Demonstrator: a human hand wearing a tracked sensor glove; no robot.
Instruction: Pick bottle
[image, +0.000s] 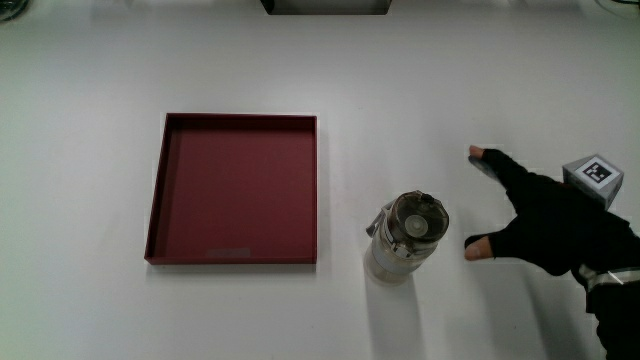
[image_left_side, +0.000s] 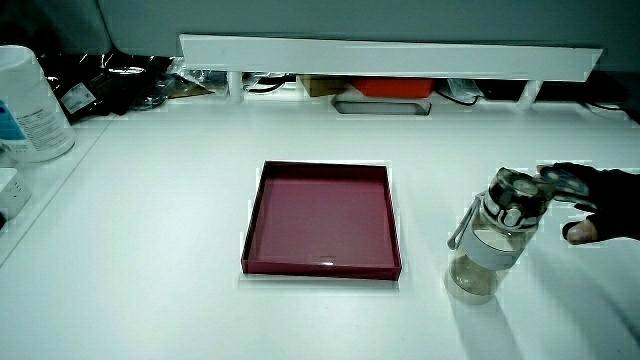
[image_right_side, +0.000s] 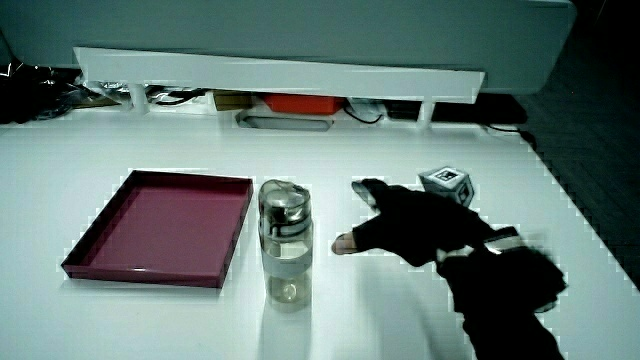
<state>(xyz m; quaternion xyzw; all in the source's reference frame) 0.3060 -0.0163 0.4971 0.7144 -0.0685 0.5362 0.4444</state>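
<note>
I see the clear water bottle (image: 405, 238) upright on the bench (image: 80, 300), beside the hand (image: 545, 215). Fingers (image: 490, 160) spread apart, gripping nothing. I read no label on it.

Gloved hand (image: 555, 220) — black, fingerless at the tips, bare fingertips (image: 478, 249) showing. Pose: low over the table, palm down, fingers spread wide and relaxed, holding nothing. Thumb and forefinger splayed apart, forming an open V that faces 9 o'clock in the main view. Patterned cube (image: 593, 179) seated on the back of the hand, toward 1 o'clock from the knuckles. Forearm (image: 618, 300) — dark-sleeved, running off toward 5 o'clock. In both side views the hand (image_right_side: 420, 228) appears flat and outstretched, wrist level with the knuckles (image_left_side: 610, 212).
</note>
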